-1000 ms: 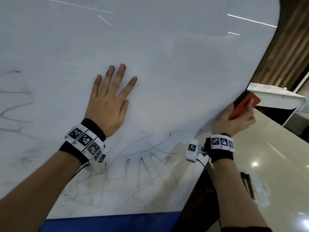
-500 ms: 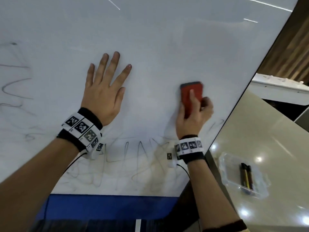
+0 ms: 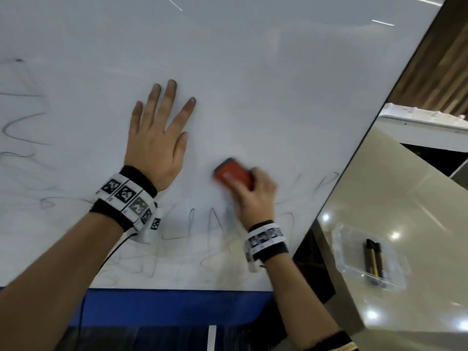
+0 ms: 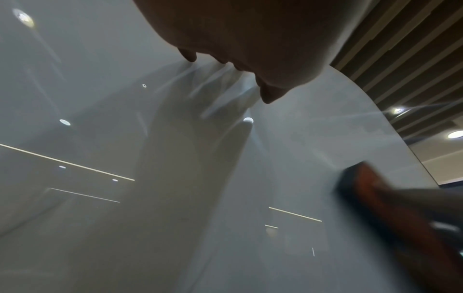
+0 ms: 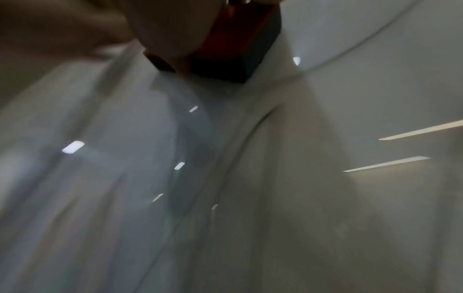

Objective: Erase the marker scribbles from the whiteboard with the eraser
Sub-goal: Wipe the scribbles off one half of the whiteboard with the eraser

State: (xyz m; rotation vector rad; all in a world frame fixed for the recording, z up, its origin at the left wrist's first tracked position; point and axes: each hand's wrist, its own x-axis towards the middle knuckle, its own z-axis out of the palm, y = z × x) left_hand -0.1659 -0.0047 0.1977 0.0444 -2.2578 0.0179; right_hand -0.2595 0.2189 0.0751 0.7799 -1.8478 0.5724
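Note:
A large whiteboard point(image 3: 253, 72) fills the head view. Thin black marker scribbles point(image 3: 212, 229) run along its lower part, with more scribbles point(image 3: 22, 127) at the left edge. My left hand point(image 3: 157, 138) lies flat on the board with fingers spread. My right hand point(image 3: 255, 196) grips a red eraser point(image 3: 233, 174) and presses it on the board just right of the left hand, above the lower scribbles. The eraser point(image 4: 391, 208) shows blurred at the right of the left wrist view, and the eraser point(image 5: 233, 45) sits at the top of the right wrist view under my fingers.
A glossy beige table point(image 3: 405, 198) stands to the right of the board. On it lies a clear plastic tray point(image 3: 342, 257) holding markers point(image 3: 373, 262). A blue band point(image 3: 164, 307) runs below the board's bottom edge. A white counter point(image 3: 430, 122) stands farther back.
My right hand swept the eraser from the board's right edge leftward and down across the board, to beside the left hand. The left hand stayed flat on the board.

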